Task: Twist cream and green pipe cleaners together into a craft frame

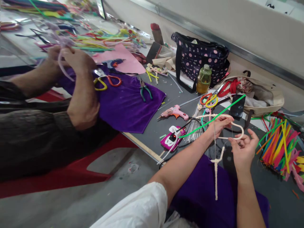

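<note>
My left hand (pixel 222 123) is closed in a pinch on a cream pipe cleaner (pixel 240 126) that bends into a long loop. At the lower side of this loop, the thumb and finger of my right hand (pixel 244 148) pinch it, the other fingers curled loosely apart. Thin strands like thread or wire hang down, and a smaller cream pipe-cleaner piece (pixel 216 177) with a branched top dangles below my hands over a purple cloth (pixel 197 186). Close to my left hand and wrist runs a long green pipe cleaner (pixel 231 104); whether it touches them I cannot tell.
On the grey table are a pink glue gun (pixel 174 112), a magenta power strip (pixel 173 139), scissors (pixel 211 99), pliers (pixel 145 90), a bottle (pixel 204 79), a dotted bag (pixel 201 53) and colourful pipe cleaners (pixel 279 145). At left, a co-worker's hands (pixel 73 58) hold a lilac piece.
</note>
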`<state>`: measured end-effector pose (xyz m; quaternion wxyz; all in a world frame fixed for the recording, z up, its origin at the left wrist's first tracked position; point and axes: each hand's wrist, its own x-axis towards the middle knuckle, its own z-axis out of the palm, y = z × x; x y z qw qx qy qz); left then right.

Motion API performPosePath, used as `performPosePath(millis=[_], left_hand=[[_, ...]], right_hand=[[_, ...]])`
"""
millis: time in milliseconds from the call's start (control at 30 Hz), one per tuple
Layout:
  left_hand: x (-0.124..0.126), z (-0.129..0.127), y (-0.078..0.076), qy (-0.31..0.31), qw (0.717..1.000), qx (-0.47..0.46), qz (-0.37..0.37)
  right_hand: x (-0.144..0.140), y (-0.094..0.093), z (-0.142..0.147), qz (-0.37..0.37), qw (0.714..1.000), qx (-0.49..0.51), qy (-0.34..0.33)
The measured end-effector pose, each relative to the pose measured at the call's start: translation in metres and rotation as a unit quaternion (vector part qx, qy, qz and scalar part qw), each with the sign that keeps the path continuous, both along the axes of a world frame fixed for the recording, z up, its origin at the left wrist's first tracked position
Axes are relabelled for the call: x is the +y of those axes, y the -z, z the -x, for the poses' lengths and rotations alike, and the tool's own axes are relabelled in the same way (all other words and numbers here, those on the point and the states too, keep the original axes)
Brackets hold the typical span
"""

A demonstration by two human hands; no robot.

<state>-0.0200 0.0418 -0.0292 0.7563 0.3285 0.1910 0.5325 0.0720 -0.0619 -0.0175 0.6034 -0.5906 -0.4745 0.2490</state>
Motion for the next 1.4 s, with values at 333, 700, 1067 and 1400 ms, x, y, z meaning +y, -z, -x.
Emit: performPosePath(millis=[333, 700, 1067, 1400], left_hand=[[-0.004, 0.001, -0.002, 0.036, 0.999, -0.016, -0.003], [-0.005, 0.003, -0.007, 0.078, 0.995, -0.041, -0.039], [-0.007, 0.004, -0.008, 0.091, 0.996, 0.013, -0.024], [-0.006, 0.003, -0.005, 0.058, 0.998, -0.014, -0.008]], right_hand=[[-0.002, -0.001, -0.005, 0.173, 0.938, 0.113, -0.279], [0.004, -0.001, -0.065, -0.004, 0.967, -0.256, 0.006], [0.003, -0.003, -0.044, 0.090, 0.996, 0.018, -0.018], [0.004, -0.010, -0.032, 0.039, 0.942, 0.332, -0.029]])
